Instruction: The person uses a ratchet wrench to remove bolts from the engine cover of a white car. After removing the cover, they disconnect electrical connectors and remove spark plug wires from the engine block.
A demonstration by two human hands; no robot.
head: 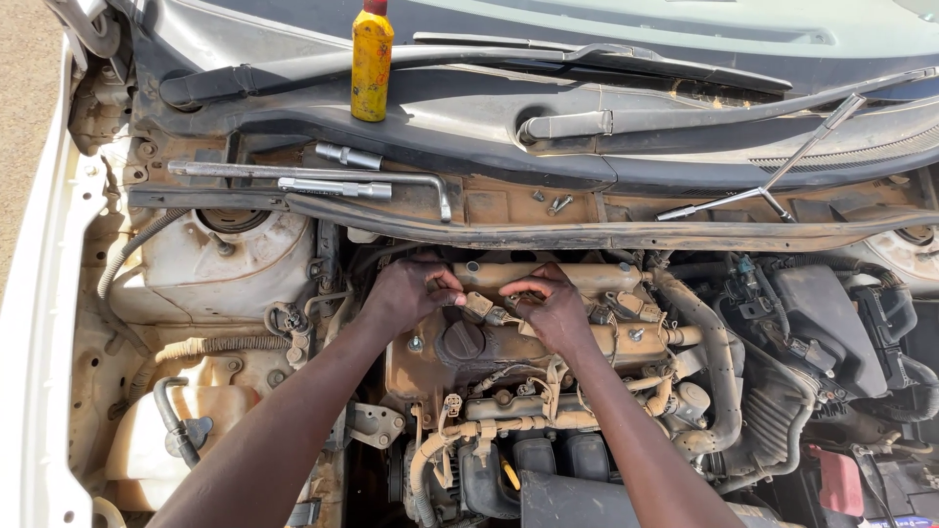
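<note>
I look down into an open car engine bay. My left hand (413, 290) and my right hand (551, 308) meet over the dusty engine top cover (597, 338). The fingers of both are curled around a small tan wiring connector (479, 306) just above the black round oil filler cap (463, 342). My left fingertips pinch at its left side and my right fingers hold its right side. Loose tan wire plugs lie about the cover.
A yellow bottle with a red cap (372, 61) stands on the cowl. An L-shaped wrench and sockets (337, 176) lie on the ledge below it. A cross wrench (782, 176) leans at right. Loose bolts (558, 203) sit nearby. A black air intake hose (714, 391) curves at right.
</note>
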